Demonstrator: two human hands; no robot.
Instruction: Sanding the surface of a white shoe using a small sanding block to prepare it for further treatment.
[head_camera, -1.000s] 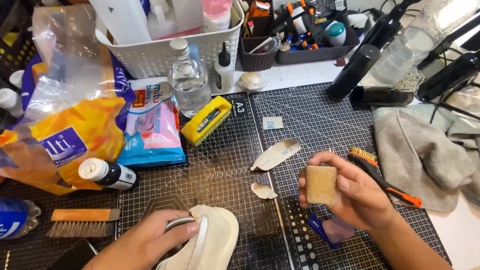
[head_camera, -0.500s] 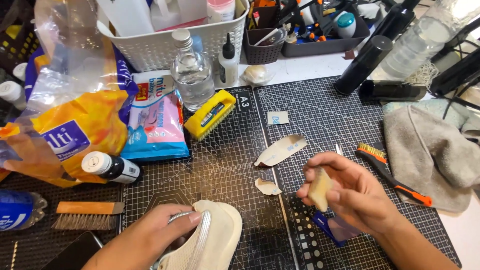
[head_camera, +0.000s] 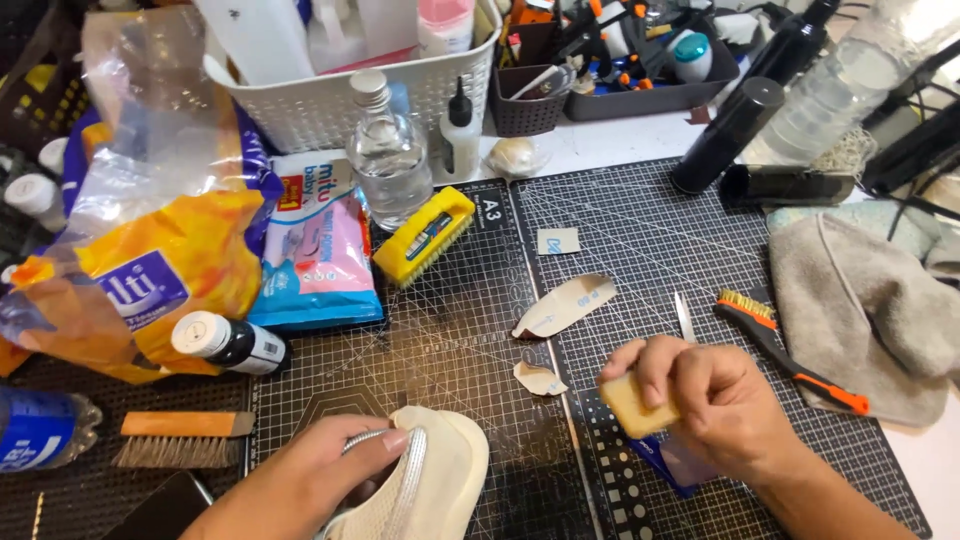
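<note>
My left hand (head_camera: 310, 478) grips a cream-white knit shoe (head_camera: 435, 478) at the near edge of the black cutting mat (head_camera: 640, 230), fingers tucked into its opening. My right hand (head_camera: 715, 400) is closed around a small tan eraser-like block (head_camera: 632, 404), held just above the mat to the right of the shoe. Under that hand lies a small blue object (head_camera: 668, 472). Two torn beige paper scraps (head_camera: 562, 305) rest on the mat between the hands and the far clutter.
A yellow scrub brush (head_camera: 424, 236), clear bottle (head_camera: 387, 152), wipes pack (head_camera: 322, 252), orange bag (head_camera: 150, 260) and white basket (head_camera: 330, 95) crowd the far left. A wire brush with orange handle (head_camera: 790, 350), a blade (head_camera: 684, 316) and grey cloth (head_camera: 865, 300) lie right. A wooden brush (head_camera: 180, 437) lies left.
My right hand has turned the tan block from facing up to edge-on and lowered it toward the mat. The left hand stays on the shoe. The view has shifted slightly.
</note>
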